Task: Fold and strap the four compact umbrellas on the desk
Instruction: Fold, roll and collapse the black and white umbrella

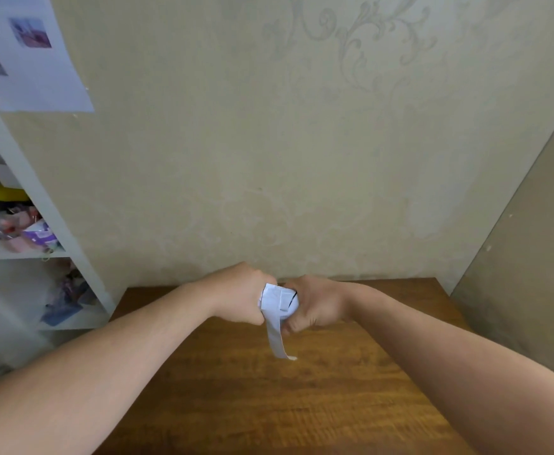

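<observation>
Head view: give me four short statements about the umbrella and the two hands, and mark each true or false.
1. Both the left hand and the right hand grip the white umbrella. True.
2. The strap is wrapped and fastened. False: it hangs loose below the hands.
3. The umbrella lies flat on the desk. False: the hands hold it above the wood.
4. A shelf stands at the left. True.

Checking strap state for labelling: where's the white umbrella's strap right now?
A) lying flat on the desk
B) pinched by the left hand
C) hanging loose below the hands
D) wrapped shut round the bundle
C: the strap dangles free under the umbrella, which the left hand and right hand grip.
</observation>
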Tool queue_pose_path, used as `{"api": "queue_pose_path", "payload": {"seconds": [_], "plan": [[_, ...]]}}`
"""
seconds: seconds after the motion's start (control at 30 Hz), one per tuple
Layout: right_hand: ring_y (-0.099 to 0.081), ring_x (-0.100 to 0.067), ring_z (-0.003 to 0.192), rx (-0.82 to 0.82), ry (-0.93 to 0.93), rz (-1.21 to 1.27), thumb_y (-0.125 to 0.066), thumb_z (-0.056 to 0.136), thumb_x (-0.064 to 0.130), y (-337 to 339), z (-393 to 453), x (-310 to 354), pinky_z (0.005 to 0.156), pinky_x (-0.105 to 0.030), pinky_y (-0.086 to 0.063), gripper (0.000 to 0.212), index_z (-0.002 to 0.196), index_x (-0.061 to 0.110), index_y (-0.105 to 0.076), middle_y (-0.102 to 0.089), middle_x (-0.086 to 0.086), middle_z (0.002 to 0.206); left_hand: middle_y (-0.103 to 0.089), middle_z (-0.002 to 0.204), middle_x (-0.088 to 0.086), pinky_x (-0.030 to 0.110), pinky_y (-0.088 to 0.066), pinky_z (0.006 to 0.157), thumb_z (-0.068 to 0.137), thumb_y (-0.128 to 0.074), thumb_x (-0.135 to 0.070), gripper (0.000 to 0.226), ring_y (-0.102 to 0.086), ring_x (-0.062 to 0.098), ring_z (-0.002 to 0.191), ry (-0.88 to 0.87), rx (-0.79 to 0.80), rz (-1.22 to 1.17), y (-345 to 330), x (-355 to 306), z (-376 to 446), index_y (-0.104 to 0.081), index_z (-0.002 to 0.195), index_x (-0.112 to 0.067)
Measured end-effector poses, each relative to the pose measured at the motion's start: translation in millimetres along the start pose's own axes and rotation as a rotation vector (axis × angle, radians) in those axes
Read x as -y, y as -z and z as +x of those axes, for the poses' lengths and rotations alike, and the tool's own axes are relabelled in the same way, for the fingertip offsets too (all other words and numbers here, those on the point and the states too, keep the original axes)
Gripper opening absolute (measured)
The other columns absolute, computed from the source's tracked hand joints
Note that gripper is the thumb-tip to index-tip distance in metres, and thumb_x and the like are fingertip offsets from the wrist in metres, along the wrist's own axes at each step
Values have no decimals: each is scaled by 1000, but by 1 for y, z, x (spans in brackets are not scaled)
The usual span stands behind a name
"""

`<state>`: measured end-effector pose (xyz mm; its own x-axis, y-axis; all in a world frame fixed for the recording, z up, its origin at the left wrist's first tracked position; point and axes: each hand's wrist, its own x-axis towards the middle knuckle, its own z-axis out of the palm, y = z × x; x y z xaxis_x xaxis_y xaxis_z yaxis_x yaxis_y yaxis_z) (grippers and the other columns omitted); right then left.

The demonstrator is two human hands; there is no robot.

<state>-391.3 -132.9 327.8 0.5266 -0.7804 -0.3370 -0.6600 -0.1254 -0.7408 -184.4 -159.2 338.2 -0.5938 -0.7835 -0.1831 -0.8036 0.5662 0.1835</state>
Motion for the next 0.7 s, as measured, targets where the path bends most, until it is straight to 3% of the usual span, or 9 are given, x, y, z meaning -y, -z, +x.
{"api": "queue_pose_path", "payload": {"seconds": [0.07,0.13,0.23,0.3,0.33,0.4,0.47,0.57,0.7], "plan": [[-58,-6,66,82,-17,42,-86,78,24,-2,-4,-1,61,-19,-43,23,93,21,-69,-63,15,74,-66,77,-4,32,-41,55,72,-70,-24,15,-63,19,71,4,56,-47,-2,-3,-3,-61,83,-25],[-53,-17,69,104,-69,71,-78,79,41,-2,-6,0,62,-30,-42,36,103,16,-71,-60,5,77,-66,76,-5,32,-41,55,73,-70,-25,13,-61,17,68,5,56,-62,-5,-4,-3,-63,84,-25],[-61,-18,72,49,-213,253,-57,87,68,7,-9,3,69,-33,-45,55,109,23,-77,-74,2,86,-64,72,-3,30,-39,54,76,-69,-28,10,-58,16,65,5,30,-54,-4,-5,-2,-62,81,-23],[-67,-14,85,-14,-145,162,-57,85,78,8,-5,4,82,-32,-50,56,111,32,-74,-78,11,100,-64,73,-2,31,-40,55,78,-69,-29,12,-60,19,68,7,17,-45,0,-9,0,-60,80,-21],[-69,-12,89,-58,-96,54,-60,84,78,6,-2,2,87,-32,-53,51,110,35,-73,-77,12,102,-65,74,-1,31,-41,55,79,-70,-30,15,-61,20,67,18,16,-49,2,-10,1,-60,79,-20],[-69,-14,86,-165,-31,-127,-67,84,73,3,1,1,82,-31,-51,44,100,32,-71,-75,6,95,-67,77,2,31,-42,55,78,-73,-33,20,-57,18,64,55,38,-85,3,-11,2,-60,81,-18],[-63,-12,75,-215,31,-157,-71,85,66,3,0,1,71,-29,-47,37,94,30,-68,-72,3,88,-68,83,5,31,-42,56,76,-77,-30,26,-54,17,64,77,76,-169,3,-11,1,-59,89,-17],[-56,1,63,-179,65,-122,-75,88,55,6,-12,2,62,-16,-40,18,85,43,-63,-64,17,71,-61,89,2,33,-42,55,71,-79,-20,47,-53,16,68,113,121,-380,2,-13,-3,-45,104,-25],[-58,0,66,-206,87,-337,-78,82,58,2,-13,-2,61,-18,-39,26,85,53,-52,-63,17,73,-58,92,3,33,-40,55,71,-80,-15,57,-51,16,70,139,139,-444,1,-11,-3,-42,111,-29]]}}
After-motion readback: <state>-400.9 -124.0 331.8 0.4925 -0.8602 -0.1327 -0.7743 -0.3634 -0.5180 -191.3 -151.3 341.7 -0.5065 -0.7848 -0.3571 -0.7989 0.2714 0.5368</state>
